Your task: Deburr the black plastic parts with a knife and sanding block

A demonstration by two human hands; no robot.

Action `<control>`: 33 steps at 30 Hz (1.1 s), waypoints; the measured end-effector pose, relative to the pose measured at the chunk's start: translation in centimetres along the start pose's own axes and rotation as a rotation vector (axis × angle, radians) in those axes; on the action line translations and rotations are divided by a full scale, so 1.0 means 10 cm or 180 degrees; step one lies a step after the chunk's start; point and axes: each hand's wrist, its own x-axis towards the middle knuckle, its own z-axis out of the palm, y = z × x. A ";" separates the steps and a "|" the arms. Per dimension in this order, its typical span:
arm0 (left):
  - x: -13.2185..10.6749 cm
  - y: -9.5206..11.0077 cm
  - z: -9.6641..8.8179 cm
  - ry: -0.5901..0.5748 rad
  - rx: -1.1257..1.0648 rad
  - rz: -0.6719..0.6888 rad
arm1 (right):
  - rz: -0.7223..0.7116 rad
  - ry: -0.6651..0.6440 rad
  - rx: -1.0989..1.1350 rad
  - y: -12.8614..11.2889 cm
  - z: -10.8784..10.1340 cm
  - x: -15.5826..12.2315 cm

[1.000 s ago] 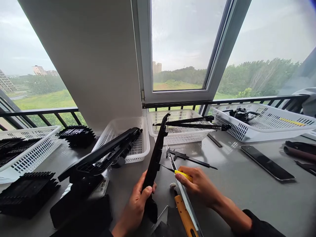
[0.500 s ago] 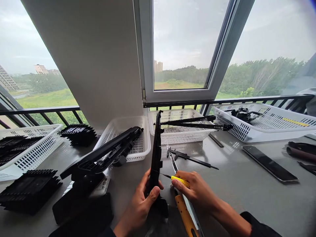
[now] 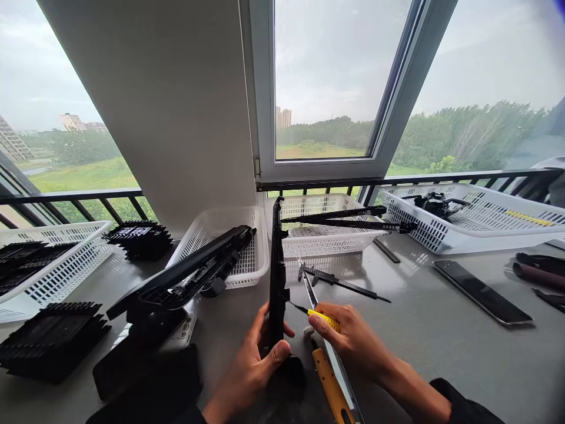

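Note:
My left hand is closed round a long, narrow black plastic part and holds it almost upright over the grey table. My right hand pinches a small yellow-handled tool, and its thin dark tip touches the side of the black part. Under my right hand lies a metal ruler beside an orange-handled tool.
White mesh baskets stand along the window: one far left, two in the middle, one at the right with black parts. Black plastic parts and stacks lie left. A caliper and a dark flat bar rest on the table.
My left hand has swung the long black part from a lean to the right to nearly upright. My right hand with the yellow tool has stayed against it.

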 end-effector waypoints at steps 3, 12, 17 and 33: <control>0.00 0.02 0.00 0.0021 0.0012 0.0019 | -0.0148 -0.0246 -0.0170 -0.03 -0.01 0.00; 0.03 -0.21 -0.09 -0.0211 -0.0391 -0.0104 | -0.0096 0.0020 -0.0251 0.02 0.02 0.03; 0.02 -0.23 -0.09 -0.0312 -0.0651 -0.0284 | -0.0128 0.0078 -0.0240 0.03 0.03 0.03; 0.02 -0.22 -0.15 -0.0223 -0.0788 -0.0175 | -0.0496 -0.0388 -0.0190 0.07 -0.11 0.04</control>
